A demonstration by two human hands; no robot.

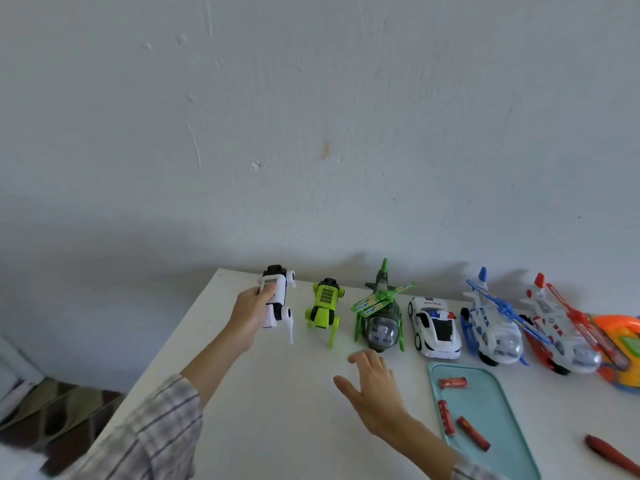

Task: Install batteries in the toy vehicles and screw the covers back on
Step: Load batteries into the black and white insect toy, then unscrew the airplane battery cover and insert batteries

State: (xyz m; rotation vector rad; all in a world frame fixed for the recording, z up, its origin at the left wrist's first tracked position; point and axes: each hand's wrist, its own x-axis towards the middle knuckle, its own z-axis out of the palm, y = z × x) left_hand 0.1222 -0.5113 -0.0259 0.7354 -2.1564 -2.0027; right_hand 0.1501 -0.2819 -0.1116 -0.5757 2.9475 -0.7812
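White robot-dog toy (276,296) sits at the far-left end of the toy row, gripped by the left hand (250,315); fingers wrap its near side, thumb on the ribbed panel on top; one white leg hangs down just right of the knuckles. Right hand (372,389) hovers over the white table (277,410), fingers spread wide and relaxed, holding nothing; cannot tell if the fingertips touch the tabletop. Just beyond those fingertips is the green helicopter (380,313); left of it, between the two hands, the lime-green robot-dog toy (323,304) stands apart from both. Right of the fingers, further along the row: white police car (434,327), blue-and-white helicopter (491,322), red-and-white helicopter (557,327), then an orange toy (620,341) cut off by the frame edge. Light-blue tray (512,441) lies just right of the right wrist; three red batteries (452,382) lie loose in it, well apart from the fingers. Red-handled tool (609,455) lies past the tray at the lower right; its tip is out of frame. Striped sleeve (152,431) covers the left forearm.
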